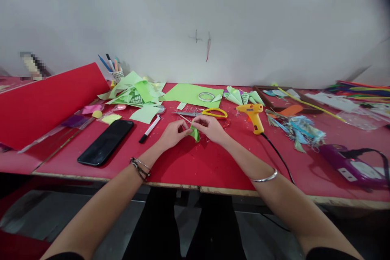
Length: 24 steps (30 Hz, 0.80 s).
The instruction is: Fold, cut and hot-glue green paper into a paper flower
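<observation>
At the centre of the frame, the left hand (173, 133) and right hand (210, 128) pinch a small folded green paper piece (195, 133) between them — just above the red bench (195, 166), near the yellow-handled scissors (210, 113).

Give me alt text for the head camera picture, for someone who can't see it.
A person's left hand and right hand together pinch a small folded green paper piece above a red-covered worktable. Nearby lie yellow-handled scissors, a yellow glue gun, a black phone, a black-capped white marker and green paper scraps.
</observation>
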Motion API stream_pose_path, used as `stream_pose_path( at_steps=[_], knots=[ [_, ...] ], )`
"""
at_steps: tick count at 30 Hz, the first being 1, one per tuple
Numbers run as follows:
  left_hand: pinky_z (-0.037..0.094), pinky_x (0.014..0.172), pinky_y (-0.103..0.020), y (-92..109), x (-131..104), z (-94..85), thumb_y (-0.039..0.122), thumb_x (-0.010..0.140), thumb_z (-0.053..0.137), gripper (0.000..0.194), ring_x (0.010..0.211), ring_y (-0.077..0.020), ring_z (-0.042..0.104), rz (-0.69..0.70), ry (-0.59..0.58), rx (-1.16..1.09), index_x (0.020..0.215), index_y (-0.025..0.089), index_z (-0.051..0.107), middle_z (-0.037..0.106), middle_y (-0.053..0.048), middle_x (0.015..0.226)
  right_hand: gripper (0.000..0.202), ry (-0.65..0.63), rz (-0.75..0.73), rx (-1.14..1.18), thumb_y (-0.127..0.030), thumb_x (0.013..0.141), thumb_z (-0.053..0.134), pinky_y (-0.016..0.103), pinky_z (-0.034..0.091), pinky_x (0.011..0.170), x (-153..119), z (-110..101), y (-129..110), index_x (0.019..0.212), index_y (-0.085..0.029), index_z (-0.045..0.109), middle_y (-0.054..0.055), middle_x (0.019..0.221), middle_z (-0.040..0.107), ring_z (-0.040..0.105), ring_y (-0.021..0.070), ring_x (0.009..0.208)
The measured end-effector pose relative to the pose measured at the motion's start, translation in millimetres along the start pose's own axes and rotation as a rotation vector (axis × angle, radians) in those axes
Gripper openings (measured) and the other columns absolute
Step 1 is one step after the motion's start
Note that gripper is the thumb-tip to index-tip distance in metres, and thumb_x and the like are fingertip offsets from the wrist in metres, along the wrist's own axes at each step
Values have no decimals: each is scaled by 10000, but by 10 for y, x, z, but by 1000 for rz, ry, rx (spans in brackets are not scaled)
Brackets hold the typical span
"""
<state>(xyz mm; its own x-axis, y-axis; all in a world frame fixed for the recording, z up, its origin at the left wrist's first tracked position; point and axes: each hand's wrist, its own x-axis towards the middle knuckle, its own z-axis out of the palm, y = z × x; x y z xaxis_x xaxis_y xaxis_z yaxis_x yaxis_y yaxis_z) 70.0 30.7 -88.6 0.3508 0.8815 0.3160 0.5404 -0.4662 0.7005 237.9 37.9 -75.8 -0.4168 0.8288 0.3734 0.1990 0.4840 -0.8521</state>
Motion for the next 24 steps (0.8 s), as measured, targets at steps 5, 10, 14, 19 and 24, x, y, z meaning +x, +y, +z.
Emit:
stream_pose_path(
  at_steps=[5,10,14,19,24],
  knots=[
    [269,478,-200,7,-2,4,370,735,532,248,489,-67,345,12,2,30,632,149,491,430,51,541,117,7,5,-28,-260,744,490,242,394,610,8,-3,6,716,-161,546,4,700,554,492,106,634],
    [273,479,-199,8,-1,7,367,737,527,245,489,-67,339,18,0,28,633,149,490,429,51,544,127,3,12,-54,-236,756,459,260,406,702,11,-11,13,768,-168,566,20,803,592,530,123,749],
    [270,478,-201,16,0,5,377,738,521,255,488,-69,335,6,-3,22,629,149,487,418,52,536,133,15,13,-57,-243,754,456,253,415,658,2,-2,12,764,-164,562,11,753,583,522,112,684],
    [278,489,-202,23,-1,3,376,739,516,257,498,-72,345,2,-18,0,621,151,472,425,52,544,146,6,18,-33,-264,751,459,235,401,591,-11,6,-17,784,-159,557,7,727,568,500,101,626],
    [285,494,-201,3,2,11,384,736,513,262,512,-77,355,-1,-15,-8,623,154,459,426,48,550,166,7,28,-30,-284,764,449,237,400,597,-16,1,-53,800,-165,559,13,753,577,504,107,646]
  ],
)
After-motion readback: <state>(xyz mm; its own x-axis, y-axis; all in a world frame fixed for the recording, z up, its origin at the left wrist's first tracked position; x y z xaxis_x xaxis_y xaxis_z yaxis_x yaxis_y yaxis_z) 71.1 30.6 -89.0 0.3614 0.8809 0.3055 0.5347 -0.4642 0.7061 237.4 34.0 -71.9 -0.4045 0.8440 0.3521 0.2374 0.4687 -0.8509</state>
